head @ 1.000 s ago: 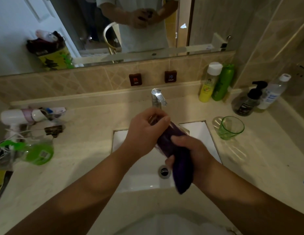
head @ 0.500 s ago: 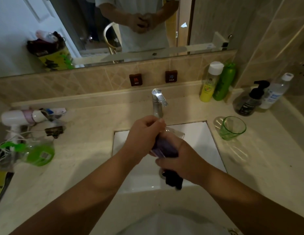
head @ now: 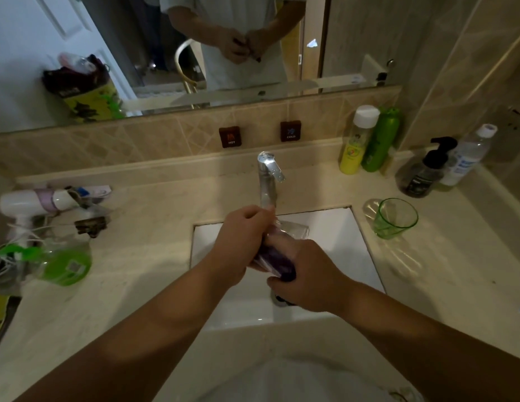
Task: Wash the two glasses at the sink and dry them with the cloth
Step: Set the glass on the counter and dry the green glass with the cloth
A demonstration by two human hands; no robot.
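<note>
Over the white sink (head: 334,227) my left hand (head: 241,236) grips a clear glass (head: 290,232), which lies tilted with its base toward the tap. A purple cloth (head: 277,261) is stuffed inside the glass. My right hand (head: 305,274) presses the cloth in at the glass's mouth and covers most of it. A green glass (head: 395,217) stands upright on the counter to the right of the sink, apart from both hands.
A chrome tap (head: 269,178) rises behind the sink. Bottles (head: 369,140) and a black pump dispenser (head: 424,172) stand at the back right. A white hair dryer (head: 35,200), a green bottle (head: 64,266) and cords crowd the left counter. A mirror (head: 195,47) hangs above.
The purple cloth's hanging tail has been pushed into the clear glass, so almost none hangs out now. My right hand has moved up against the glass's mouth. The green glass has not moved.
</note>
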